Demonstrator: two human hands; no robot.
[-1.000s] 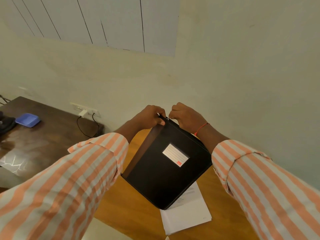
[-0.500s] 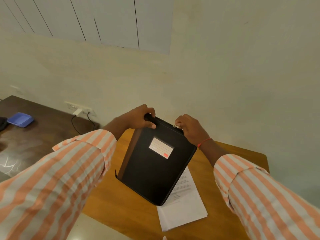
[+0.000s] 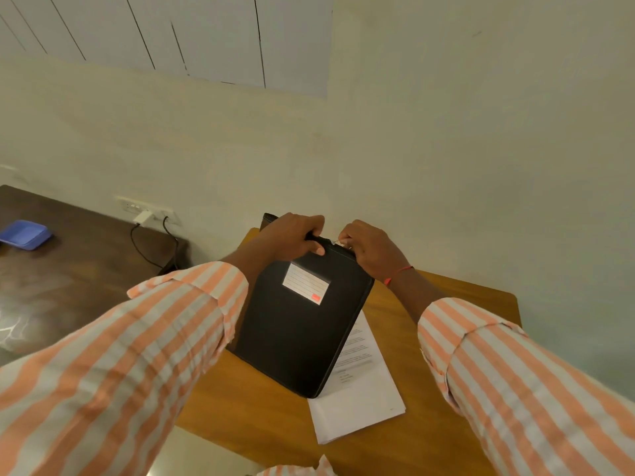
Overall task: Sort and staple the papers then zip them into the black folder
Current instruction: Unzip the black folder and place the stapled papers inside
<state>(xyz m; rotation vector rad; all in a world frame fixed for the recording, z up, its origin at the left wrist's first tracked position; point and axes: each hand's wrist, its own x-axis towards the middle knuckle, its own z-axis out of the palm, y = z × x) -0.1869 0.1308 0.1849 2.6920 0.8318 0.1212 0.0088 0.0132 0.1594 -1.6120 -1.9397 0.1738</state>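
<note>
A blue shallow container (image 3: 25, 234) sits at the left edge of the frame on a dark brown worktop (image 3: 68, 269). On the cream wall (image 3: 446, 149) just behind it, a white socket strip (image 3: 147, 209) holds a white plug (image 3: 142, 218), and black cables (image 3: 154, 249) trail down from it. Pale panels with dark seams (image 3: 171, 36) fill the upper left.

The black folder (image 3: 299, 324) stands tilted on my wooden table, its lower corner resting on the papers (image 3: 360, 393), a lined white label with a small red mark on its front cover. The papers lie flat in a white stack, printed side up, partly covered by the folder.
</note>
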